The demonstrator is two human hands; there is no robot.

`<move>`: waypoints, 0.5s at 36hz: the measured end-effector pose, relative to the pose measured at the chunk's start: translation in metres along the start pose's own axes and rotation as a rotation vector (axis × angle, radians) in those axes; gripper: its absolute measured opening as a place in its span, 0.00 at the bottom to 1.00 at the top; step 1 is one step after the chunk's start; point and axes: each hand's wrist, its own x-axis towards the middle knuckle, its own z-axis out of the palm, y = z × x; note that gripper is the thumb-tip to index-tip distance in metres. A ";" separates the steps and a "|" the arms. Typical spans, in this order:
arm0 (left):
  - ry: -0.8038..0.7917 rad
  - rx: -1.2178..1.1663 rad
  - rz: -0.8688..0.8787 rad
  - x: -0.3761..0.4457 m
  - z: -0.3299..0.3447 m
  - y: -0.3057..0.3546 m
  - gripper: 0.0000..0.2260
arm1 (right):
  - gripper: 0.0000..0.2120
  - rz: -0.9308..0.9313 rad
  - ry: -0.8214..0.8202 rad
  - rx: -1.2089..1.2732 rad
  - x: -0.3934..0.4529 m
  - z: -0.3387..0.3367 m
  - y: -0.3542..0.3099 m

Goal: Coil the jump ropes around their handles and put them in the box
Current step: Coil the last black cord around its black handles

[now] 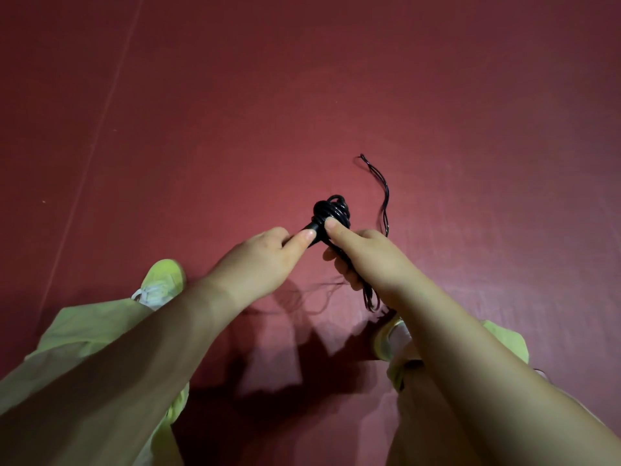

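Observation:
A black jump rope (331, 210) is held above the red floor, its cord wound in several loops around the black handles. My left hand (265, 257) grips a handle from the left, thumb lying along it. My right hand (364, 255) grips the bundle from the right, thumb pressed on the coils. A doubled loose length of cord (383, 190) curves up and away to the right of the bundle, and another stretch hangs below my right hand. No box is in view.
Red floor (302, 95) fills the view, with a faint seam line running down the left side. My yellow-green shoes (161, 280) and trouser legs are below the hands.

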 end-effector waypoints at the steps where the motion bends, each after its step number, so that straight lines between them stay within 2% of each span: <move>1: -0.006 0.020 0.004 0.000 0.000 -0.001 0.21 | 0.28 0.022 -0.010 0.008 -0.001 0.000 -0.001; 4: -0.012 0.079 0.042 -0.003 0.000 -0.002 0.18 | 0.33 0.084 -0.053 0.086 0.000 0.000 -0.001; 7: -0.001 0.103 0.108 -0.005 0.002 -0.001 0.17 | 0.35 0.118 -0.052 0.134 0.002 0.001 0.001; 13: -0.083 -0.009 0.108 -0.006 0.000 0.000 0.10 | 0.26 0.099 -0.003 0.096 0.002 0.000 -0.001; 15: -0.135 -0.037 0.069 -0.007 -0.001 0.003 0.12 | 0.24 0.066 0.022 0.098 0.001 0.000 -0.002; 18: -0.207 -0.152 0.020 -0.005 -0.003 0.004 0.21 | 0.20 -0.031 0.038 0.115 0.000 -0.001 -0.004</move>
